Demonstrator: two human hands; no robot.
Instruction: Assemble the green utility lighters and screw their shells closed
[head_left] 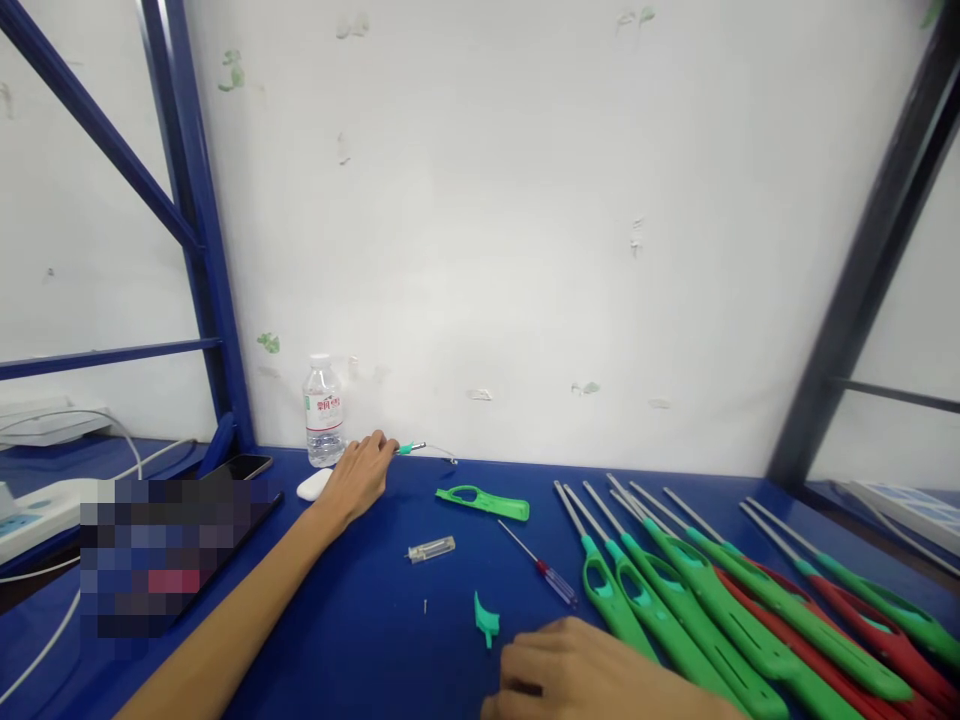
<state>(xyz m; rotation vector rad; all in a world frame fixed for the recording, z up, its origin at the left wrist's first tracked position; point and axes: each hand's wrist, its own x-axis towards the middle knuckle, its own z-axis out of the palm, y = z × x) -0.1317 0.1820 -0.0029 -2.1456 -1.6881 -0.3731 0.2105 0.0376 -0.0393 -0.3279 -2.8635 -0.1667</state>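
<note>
My left hand (367, 470) reaches to the back of the blue table, fingers closed around a small teal part with a metal end (409, 449). A thin wire (442, 454) trails from that part to the right. My right hand (574, 675) is low at the front edge with curled fingers; whatever may be inside is hidden. Just beyond it lies a teal trigger (486, 618). Between the hands are a green lighter casing half (486, 503), a clear fuel tank (431, 549), a small screw (425, 606) and a screwdriver (551, 578) with a purple transparent handle.
Several green and red long-nosed lighters (697, 590) lie side by side at the right. A water bottle (324, 415) stands at the back left beside a white rounded object (313, 485). Farther left are a phone (247, 467), a blurred dark device (172, 560) and a power strip (56, 510).
</note>
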